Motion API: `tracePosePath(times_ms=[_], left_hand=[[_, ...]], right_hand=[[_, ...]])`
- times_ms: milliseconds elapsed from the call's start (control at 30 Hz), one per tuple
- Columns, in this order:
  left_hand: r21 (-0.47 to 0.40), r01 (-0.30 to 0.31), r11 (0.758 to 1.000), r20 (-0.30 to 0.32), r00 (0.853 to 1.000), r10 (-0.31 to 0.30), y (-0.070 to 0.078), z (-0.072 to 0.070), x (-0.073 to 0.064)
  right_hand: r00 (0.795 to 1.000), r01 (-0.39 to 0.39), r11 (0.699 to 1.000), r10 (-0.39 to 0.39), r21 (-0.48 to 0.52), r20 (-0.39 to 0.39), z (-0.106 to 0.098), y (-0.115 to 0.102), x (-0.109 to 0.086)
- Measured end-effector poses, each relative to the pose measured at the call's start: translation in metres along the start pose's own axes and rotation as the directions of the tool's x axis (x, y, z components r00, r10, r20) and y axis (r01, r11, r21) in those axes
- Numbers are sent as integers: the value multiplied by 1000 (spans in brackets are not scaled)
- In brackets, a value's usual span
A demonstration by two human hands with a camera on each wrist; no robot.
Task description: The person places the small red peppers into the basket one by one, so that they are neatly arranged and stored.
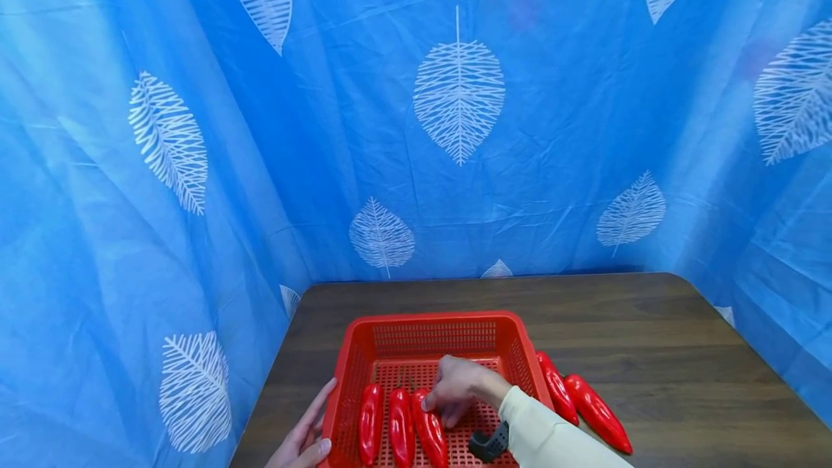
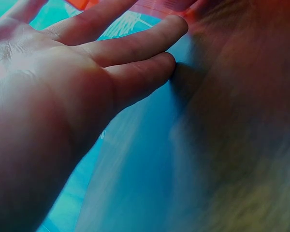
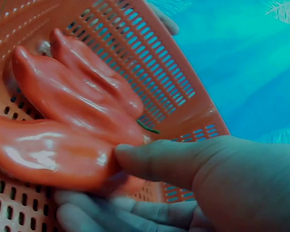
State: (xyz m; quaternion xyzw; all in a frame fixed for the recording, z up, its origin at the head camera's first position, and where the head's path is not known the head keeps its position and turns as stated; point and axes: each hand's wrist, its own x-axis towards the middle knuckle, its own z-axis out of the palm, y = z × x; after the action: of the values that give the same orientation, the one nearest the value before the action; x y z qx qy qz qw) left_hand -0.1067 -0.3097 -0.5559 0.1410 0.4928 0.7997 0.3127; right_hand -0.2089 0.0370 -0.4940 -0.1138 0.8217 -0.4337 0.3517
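Note:
A red plastic basket (image 1: 425, 318) with slotted walls stands on the table. Three long red peppers lie side by side in its left half: a left one (image 1: 370, 425), a middle one (image 1: 401, 428) and a right one (image 1: 429, 430). My right hand (image 1: 463, 383) reaches in and holds the right pepper, thumb (image 3: 150, 162) on its near end and fingers along its side, as the right wrist view shows. At the basket's left wall is my left hand (image 1: 302, 440), fingers extended and thumb near the rim. In the left wrist view that hand (image 2: 53, 82) has nothing in its palm.
Outside the basket's right wall lie two more red peppers, one (image 1: 557, 387) close to the wall and another (image 1: 598, 412) beside it. The dark wooden table (image 1: 656, 352) extends to the right. Blue curtains (image 1: 552, 128) with white leaf prints hang behind and at both sides.

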Motion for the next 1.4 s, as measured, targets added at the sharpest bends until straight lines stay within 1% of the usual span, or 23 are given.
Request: tracePosePath(times_ms=[100, 167, 333, 533, 633, 733, 900, 1067, 1200, 1300, 1400], left_hand=[[-15, 26, 1000, -19, 999, -26, 0, -1, 0], [-22, 38, 999, -30, 999, -39, 0, -1, 0], [9, 27, 1000, -21, 999, -27, -1, -3, 0], [17, 15, 1000, -17, 1000, -15, -1, -5, 0], [24, 12, 1000, -5, 1000, -12, -1, -6, 0], [20, 16, 1000, 3, 1000, -16, -1, -6, 0], [3, 34, 999, -1, 999, -34, 1, -4, 0], [4, 43, 999, -22, 999, -43, 1, -2, -2], [7, 38, 999, -39, 999, -38, 1, -2, -2], [8, 31, 999, -41, 999, -30, 1, -1, -2], [9, 29, 1000, -43, 999, -28, 2, -1, -2]], right_hand=[[1000, 5, 998, -6, 69, 15, 2, 1, 2], [1000, 7, 996, -9, 88, 18, 3, 2, 4], [999, 6, 998, -8, 57, 37, 5, 2, 5], [998, -8, 994, 0, 105, 70, 6, -1, 3], [997, -14, 991, 3, 134, 82, 7, -1, 3], [997, -16, 989, 5, 147, 75, 9, -1, 2], [999, -9, 993, 4, 117, 44, 8, 0, 2], [999, 10, 994, -15, 110, 47, 1, -1, 1], [999, 37, 994, -40, 104, 25, -5, -2, -2], [996, 84, 992, -84, 91, -1, -9, -3, -8], [992, 127, 988, -127, 89, -6, -15, -6, -14]])
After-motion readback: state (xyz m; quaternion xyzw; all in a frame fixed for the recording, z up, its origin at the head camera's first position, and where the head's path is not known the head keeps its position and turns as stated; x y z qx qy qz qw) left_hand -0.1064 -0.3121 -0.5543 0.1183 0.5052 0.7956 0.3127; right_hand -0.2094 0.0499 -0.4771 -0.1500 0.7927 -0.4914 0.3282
